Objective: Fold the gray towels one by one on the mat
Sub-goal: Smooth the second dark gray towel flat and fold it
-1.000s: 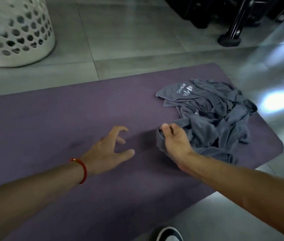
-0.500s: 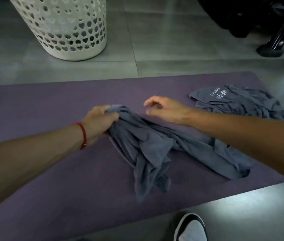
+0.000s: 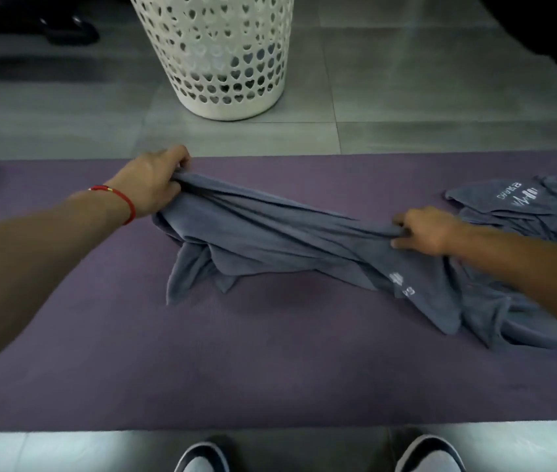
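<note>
A gray towel (image 3: 270,243) lies stretched and bunched across the middle of the purple mat (image 3: 236,362). My left hand (image 3: 154,182) grips its left end near the mat's far edge. My right hand (image 3: 423,228) pinches its upper edge further right. The towel's lower part hangs in folds onto the mat, with white lettering showing near its right side. More gray towels (image 3: 536,206) lie crumpled in a pile at the mat's right end, one with a white logo facing up.
A white perforated laundry basket (image 3: 222,56) stands on the gray tiled floor just beyond the mat. Two shoes (image 3: 202,458) show at the mat's near edge. Dark furniture sits at the far left and far right.
My left hand took hold of the towel and pulled it left. My right hand let go, then gripped it further along. The towel now spans between both hands, drawn out of the pile.
</note>
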`<state>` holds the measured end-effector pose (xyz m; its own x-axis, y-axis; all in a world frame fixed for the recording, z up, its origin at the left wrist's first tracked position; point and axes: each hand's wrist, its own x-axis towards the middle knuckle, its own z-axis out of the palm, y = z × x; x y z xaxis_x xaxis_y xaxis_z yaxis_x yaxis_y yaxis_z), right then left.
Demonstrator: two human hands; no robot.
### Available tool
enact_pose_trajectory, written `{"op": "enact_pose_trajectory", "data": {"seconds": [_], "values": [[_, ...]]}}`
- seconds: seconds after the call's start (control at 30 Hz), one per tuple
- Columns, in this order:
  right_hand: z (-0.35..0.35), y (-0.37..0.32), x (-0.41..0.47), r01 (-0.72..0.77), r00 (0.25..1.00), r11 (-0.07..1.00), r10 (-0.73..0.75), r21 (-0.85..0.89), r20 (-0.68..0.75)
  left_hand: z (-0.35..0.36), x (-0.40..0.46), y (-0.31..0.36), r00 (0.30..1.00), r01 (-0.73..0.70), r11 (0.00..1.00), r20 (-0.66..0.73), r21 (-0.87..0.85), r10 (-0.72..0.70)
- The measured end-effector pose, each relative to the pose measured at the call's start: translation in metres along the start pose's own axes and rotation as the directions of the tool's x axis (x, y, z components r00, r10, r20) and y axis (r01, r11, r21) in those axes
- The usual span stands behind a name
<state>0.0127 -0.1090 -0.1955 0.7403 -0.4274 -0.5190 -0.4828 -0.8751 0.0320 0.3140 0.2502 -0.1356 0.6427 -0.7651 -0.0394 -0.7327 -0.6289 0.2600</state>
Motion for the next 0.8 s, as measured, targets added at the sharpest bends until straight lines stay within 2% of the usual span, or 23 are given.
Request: {"op": "enact_pose_trajectory", "data": {"seconds": [0.07, 0.13, 0.2, 0.27, 0.33, 0.37, 0.47, 0.5, 0.57, 0.6, 0.67, 0.73, 0.8], "values": [[-0.034, 0.0, 0.009, -0.035, 0.989, 0.996, 0.022, -0.086, -0.148, -0.007, -0.001, -0.016, 0.998, 0.054, 0.996, -0.014, 0.072, -0.053], [-0.062, -0.004, 0.018, -0.133, 0.956, 0.982, 0.09, -0.138, -0.278, -0.013, -0.004, -0.031, 0.99, 0.137, 0.984, -0.053, 0.114, -0.132], [-0.085, -0.013, 0.028, -0.19, 0.918, 0.982, 0.181, 0.011, -0.353, -0.022, -0.003, -0.04, 0.962, 0.254, 0.952, -0.15, 0.171, -0.23], [-0.111, -0.022, 0.037, -0.217, 0.89, 0.958, 0.273, 0.186, -0.366, -0.035, 0.003, -0.047, 0.899, 0.399, 0.903, -0.261, 0.161, -0.35], [-0.139, -0.029, 0.043, -0.196, 0.851, 0.925, 0.326, 0.326, -0.412, -0.055, 0.015, -0.052, 0.829, 0.485, 0.873, -0.344, 0.051, -0.441], [-0.153, -0.031, 0.045, -0.149, 0.811, 0.911, 0.336, 0.385, -0.48, -0.069, 0.022, -0.052, 0.796, 0.499, 0.866, -0.381, -0.027, -0.471], [-0.182, -0.029, 0.041, 0.029, 0.637, 0.894, 0.328, 0.447, -0.698, -0.113, 0.039, -0.054, 0.7, 0.424, 0.877, -0.533, -0.226, -0.476], [-0.185, -0.026, 0.037, 0.07, 0.593, 0.897, 0.314, 0.436, -0.742, -0.126, 0.041, -0.052, 0.682, 0.353, 0.902, -0.592, -0.25, -0.431], [-0.182, -0.016, 0.03, 0.13, 0.552, 0.901, 0.28, 0.413, -0.785, -0.138, 0.034, -0.046, 0.682, 0.219, 0.957, -0.672, -0.189, -0.288], [-0.175, -0.009, 0.028, 0.131, 0.548, 0.913, 0.259, 0.387, -0.795, -0.136, 0.028, -0.043, 0.7, 0.171, 0.978, -0.684, -0.119, -0.206], [-0.151, 0.005, 0.025, 0.091, 0.6, 0.954, 0.176, 0.285, -0.78, -0.113, 0.011, -0.041, 0.766, 0.099, 0.995, -0.64, 0.028, -0.058], [-0.114, 0.018, 0.02, 0.096, 0.697, 0.981, 0.055, 0.169, -0.715, -0.072, -0.012, -0.044, 0.868, 0.055, 0.991, -0.497, 0.12, 0.012], [-0.07, 0.029, 0.01, 0.108, 0.814, 0.99, -0.037, 0.088, -0.58, -0.018, -0.039, -0.057, 0.952, 0.004, 0.976, -0.299, 0.218, 0.063]]}}
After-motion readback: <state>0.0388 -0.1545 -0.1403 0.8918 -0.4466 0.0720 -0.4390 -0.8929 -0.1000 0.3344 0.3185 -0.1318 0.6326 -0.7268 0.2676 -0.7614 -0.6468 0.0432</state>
